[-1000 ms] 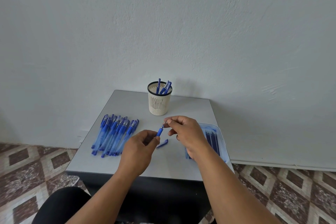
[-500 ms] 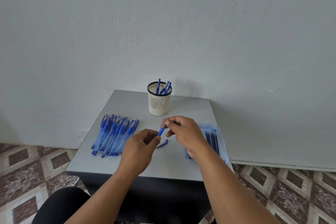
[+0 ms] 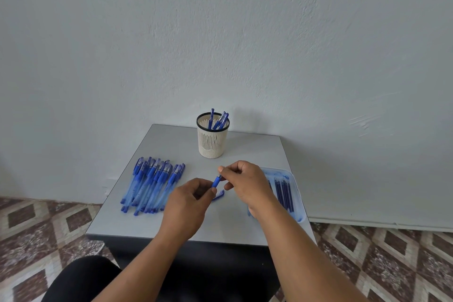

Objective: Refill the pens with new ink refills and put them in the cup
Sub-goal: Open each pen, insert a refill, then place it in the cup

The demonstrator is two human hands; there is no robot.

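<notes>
Grey table [image 3: 245, 223] at frame centre: your left hand [image 3: 186, 206] grips the pen [image 3: 215, 182] while your right hand [image 3: 245, 182] pinches its tip. Few pens stand in the cup [image 3: 212, 140]; the pile [image 3: 152, 186] at left awaits refills [image 3: 284, 192].

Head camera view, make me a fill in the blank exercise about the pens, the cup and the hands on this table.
1. The pile of pens lies on the ______ side of the table.
2. The left hand and right hand together hold one ______.
3. The cup stands near the table's far edge and holds several ______.
4. The refills lie in a ______ on the right.

Missing words: left; pen; pens; tray
</notes>
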